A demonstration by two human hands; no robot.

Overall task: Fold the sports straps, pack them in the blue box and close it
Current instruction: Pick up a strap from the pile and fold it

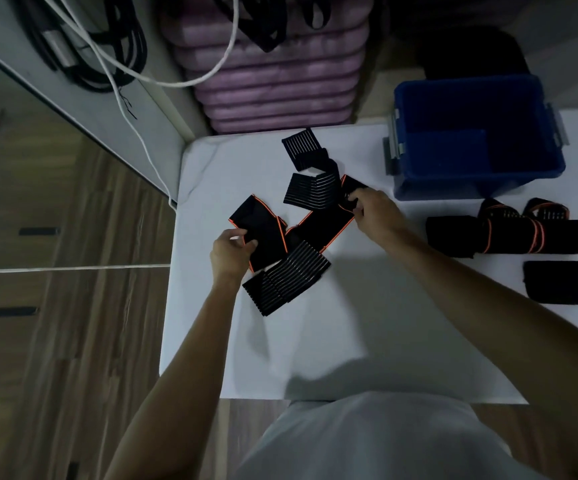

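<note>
While sprawled mid-worktop, black orange-edged strap [318, 225] pinned at both ends: left hand [230, 251] pinching the near-left flap, right hand [374, 211] pinching the far end, likely to pull it flat before folding. Ribbed panels [289, 284] fanned loose around it. Rolled straps [509, 233] parked right, just beside blue box [474, 181], presumably staged for packing. Box open, lid not seen. White worktop [349, 341].
</note>
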